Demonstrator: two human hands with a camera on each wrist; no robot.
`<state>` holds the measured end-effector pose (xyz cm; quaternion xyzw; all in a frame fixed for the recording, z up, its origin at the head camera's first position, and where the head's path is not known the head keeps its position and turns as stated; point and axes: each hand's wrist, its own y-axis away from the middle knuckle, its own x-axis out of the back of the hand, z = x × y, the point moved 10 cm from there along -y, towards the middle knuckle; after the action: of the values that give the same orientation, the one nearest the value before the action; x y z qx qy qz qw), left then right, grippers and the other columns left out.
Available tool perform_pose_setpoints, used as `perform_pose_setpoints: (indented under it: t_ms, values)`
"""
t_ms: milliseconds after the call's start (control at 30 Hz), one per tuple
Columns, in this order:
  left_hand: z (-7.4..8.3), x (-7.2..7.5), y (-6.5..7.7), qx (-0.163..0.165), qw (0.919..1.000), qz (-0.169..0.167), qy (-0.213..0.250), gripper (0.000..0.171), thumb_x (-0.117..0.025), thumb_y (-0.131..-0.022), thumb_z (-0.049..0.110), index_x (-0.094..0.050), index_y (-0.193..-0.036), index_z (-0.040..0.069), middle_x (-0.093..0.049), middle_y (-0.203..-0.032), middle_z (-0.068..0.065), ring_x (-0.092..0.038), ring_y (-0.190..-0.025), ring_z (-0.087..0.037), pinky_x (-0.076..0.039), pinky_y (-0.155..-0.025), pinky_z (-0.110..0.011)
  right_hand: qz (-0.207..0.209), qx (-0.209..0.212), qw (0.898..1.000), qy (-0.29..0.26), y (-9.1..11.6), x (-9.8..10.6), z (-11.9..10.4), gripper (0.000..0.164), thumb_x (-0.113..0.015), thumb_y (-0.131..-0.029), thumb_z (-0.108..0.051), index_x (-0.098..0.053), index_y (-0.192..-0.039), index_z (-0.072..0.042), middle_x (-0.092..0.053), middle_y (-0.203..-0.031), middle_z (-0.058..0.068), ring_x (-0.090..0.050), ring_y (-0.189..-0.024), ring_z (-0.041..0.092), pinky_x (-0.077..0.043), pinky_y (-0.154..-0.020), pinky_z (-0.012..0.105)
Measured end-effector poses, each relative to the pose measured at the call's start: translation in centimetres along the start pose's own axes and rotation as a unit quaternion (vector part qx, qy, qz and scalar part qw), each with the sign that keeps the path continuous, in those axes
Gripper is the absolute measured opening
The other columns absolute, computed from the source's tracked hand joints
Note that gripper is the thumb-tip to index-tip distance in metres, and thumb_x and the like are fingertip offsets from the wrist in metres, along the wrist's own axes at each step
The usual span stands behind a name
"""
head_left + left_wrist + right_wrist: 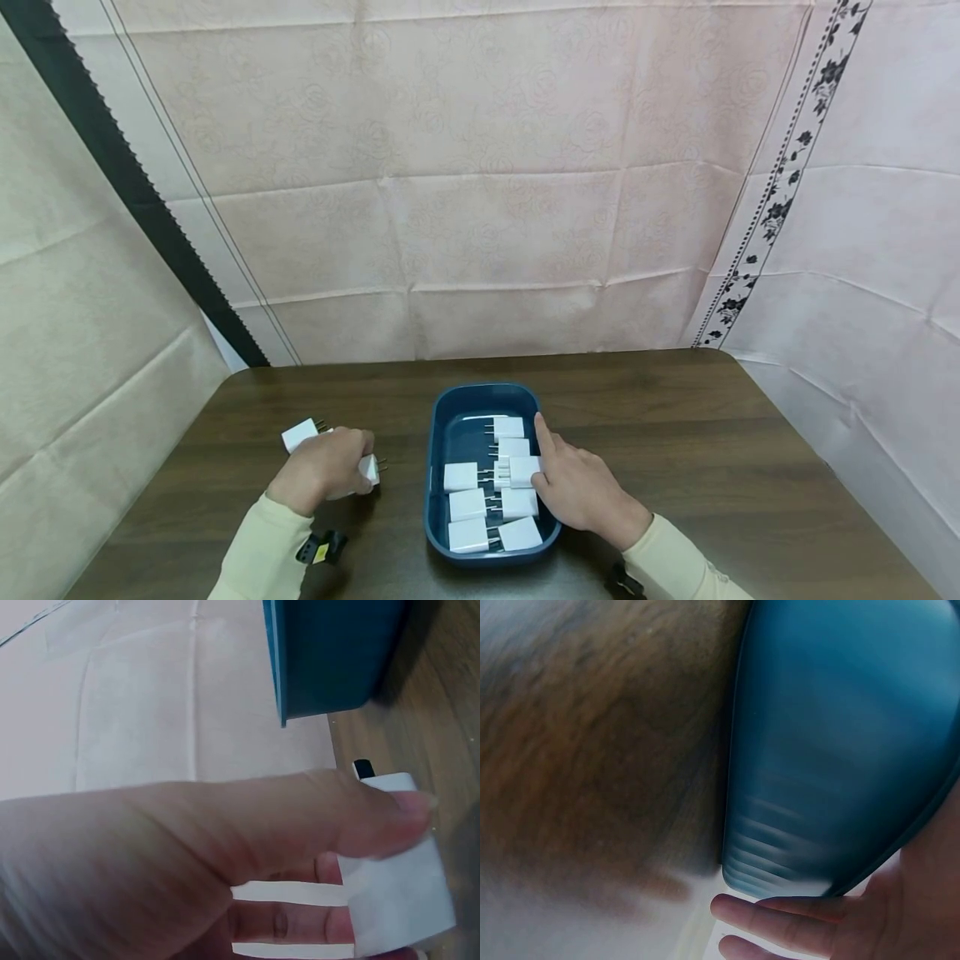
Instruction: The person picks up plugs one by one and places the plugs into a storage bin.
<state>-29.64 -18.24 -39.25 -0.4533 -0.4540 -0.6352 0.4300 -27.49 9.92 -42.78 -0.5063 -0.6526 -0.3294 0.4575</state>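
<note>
My left hand [330, 467] pinches a white plug charger [401, 877] between thumb and fingers, left of the blue tray [483, 560]. Its prongs point right in the head view. Just beyond that hand is a second white charger [300, 435], partly hidden by the hand. At the tray's right rim lies my right hand [585, 492], index finger straight along the rim and thumb tip reaching inside beside a white charger [523, 472]. From the right wrist, straight fingers [780, 922] show outside the tray wall.
Several white chargers stand in two rough columns inside the tray, prongs facing the middle, such as this lower-left charger [468, 536]. A dark wood table [675, 417] carries everything. Pale cloth [487, 250] hangs behind the table and at both sides.
</note>
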Motion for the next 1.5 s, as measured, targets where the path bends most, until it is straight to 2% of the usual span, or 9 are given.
perform_pose_setpoints:
  t_ms: [400, 700, 1200, 1500]
  values:
    - [1.4, 1.6, 0.8, -0.017, 0.9992, 0.035, 0.003, 0.035, -0.086, -0.079, 0.025, -0.069, -0.105, 0.009, -0.068, -0.091, -0.005, -0.056, -0.071, -0.019, -0.05, -0.066, -0.038, 0.002, 0.0, 1.0, 0.001, 0.0, 0.0, 0.0, 0.074, -0.054, -0.101, -0.029, -0.02, -0.16, 0.0, -0.045, -0.155, 0.022, -0.055, -0.136, 0.036, -0.047, -0.107, 0.057]
    - [3.0, 2.9, 1.5, -0.043, 0.9956, 0.083, -0.012, 0.037, -0.086, -0.079, 0.027, -0.069, -0.108, 0.01, -0.07, -0.092, -0.004, -0.057, -0.07, -0.017, -0.053, -0.066, -0.039, 0.0, -0.001, 1.0, 0.001, 0.0, 0.0, 0.0, 0.074, -0.053, -0.101, -0.029, -0.02, -0.16, 0.0, -0.045, -0.156, 0.022, -0.054, -0.137, 0.037, -0.046, -0.107, 0.057]
    - [4.6, 3.3, 1.6, -0.062, 0.9889, 0.125, -0.052, 0.04, -0.083, -0.081, 0.035, -0.07, -0.11, 0.011, -0.071, -0.094, -0.004, -0.057, -0.07, -0.015, -0.054, -0.065, -0.036, 0.0, -0.001, 1.0, 0.001, 0.0, 0.0, 0.0, 0.074, -0.054, -0.101, -0.029, -0.021, -0.16, 0.0, -0.046, -0.155, 0.022, -0.056, -0.135, 0.036, -0.047, -0.107, 0.057]
    - [5.4, 3.6, 1.9, -0.067, 0.9857, 0.148, -0.043, 0.041, -0.082, -0.082, 0.038, -0.07, -0.113, 0.012, -0.073, -0.1, -0.005, -0.06, -0.074, -0.016, -0.057, -0.07, -0.038, 0.0, 0.0, 1.0, 0.0, 0.0, 0.0, 0.1, 0.074, -0.054, -0.101, -0.029, -0.02, -0.16, 0.0, -0.045, -0.156, 0.021, -0.056, -0.135, 0.036, -0.047, -0.106, 0.057]
